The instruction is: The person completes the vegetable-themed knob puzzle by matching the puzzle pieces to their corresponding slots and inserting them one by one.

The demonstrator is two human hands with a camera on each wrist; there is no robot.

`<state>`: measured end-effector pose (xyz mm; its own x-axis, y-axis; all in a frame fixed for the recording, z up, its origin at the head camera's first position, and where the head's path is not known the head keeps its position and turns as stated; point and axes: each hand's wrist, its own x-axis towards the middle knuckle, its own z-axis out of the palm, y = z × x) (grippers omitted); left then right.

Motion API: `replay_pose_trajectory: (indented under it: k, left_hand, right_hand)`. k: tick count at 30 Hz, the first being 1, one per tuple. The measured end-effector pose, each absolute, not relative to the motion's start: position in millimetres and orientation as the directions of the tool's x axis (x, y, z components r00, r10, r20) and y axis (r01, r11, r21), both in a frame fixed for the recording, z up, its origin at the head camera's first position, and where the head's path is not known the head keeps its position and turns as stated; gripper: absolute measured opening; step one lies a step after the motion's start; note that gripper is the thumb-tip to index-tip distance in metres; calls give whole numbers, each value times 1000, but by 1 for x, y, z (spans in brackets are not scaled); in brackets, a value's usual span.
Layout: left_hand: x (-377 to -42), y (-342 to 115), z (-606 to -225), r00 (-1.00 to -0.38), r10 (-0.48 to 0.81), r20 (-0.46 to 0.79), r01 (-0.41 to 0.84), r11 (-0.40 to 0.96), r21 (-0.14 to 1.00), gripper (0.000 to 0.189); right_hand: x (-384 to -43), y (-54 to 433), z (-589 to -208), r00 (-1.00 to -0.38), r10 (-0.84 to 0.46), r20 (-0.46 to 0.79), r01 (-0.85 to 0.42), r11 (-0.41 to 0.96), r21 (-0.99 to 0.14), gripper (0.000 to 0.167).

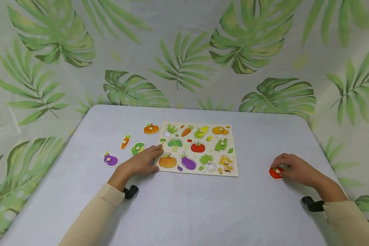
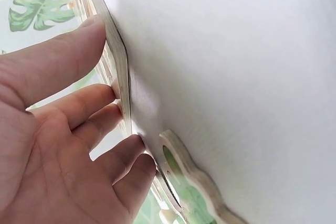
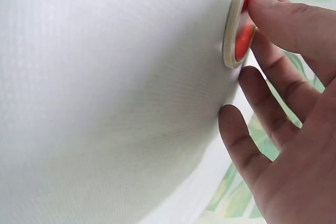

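In the head view, a wooden vegetable puzzle board (image 1: 212, 150) lies flat on the white table. My left hand (image 1: 144, 160) rests at its left edge, fingers spread and lightly bent; the left wrist view has the thumb and fingertips against the board's side (image 2: 124, 77). Far to the right, my right hand (image 1: 298, 171) pinches a tomato puzzle piece (image 1: 275, 175) with a small knob between thumb and index finger. The piece's rim (image 3: 229, 45) is close to the tabletop in the right wrist view, while the other fingers stay spread beside it.
Left of the board lie a pumpkin piece (image 1: 151, 128), a carrot piece (image 1: 125, 142), an eggplant piece (image 1: 114, 160) and a broccoli piece (image 1: 136, 148), partly hidden by my left hand. Knobbed pieces such as corn (image 1: 205, 130) and a mushroom (image 1: 225, 159) sit in the board. A leaf-patterned curtain (image 1: 184, 92) hangs behind.
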<state>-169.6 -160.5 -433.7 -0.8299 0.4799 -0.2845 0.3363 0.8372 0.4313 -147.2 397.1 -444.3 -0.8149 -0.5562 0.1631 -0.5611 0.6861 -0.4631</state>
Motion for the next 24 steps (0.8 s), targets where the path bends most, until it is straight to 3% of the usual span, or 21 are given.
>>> replay_pose_trajectory:
  k: [13,20,24]
  left_hand:
    - [-169,-162,-435,-833,484,-268,337,828,449,70]
    - [-170,-161,-436,-831,484,-274,330,825,458,69]
    - [-171,-160,-435,-832,481,-275,329,828,455,70]
  right_hand:
    - [-149,396,-445,-836,-527,152,-541,748,-385,30]
    - [-155,391,-431,-898,-413,152,-439,832,-340,17]
    - [-160,389,-425,-900,-392,191,-435,836,-336,17]
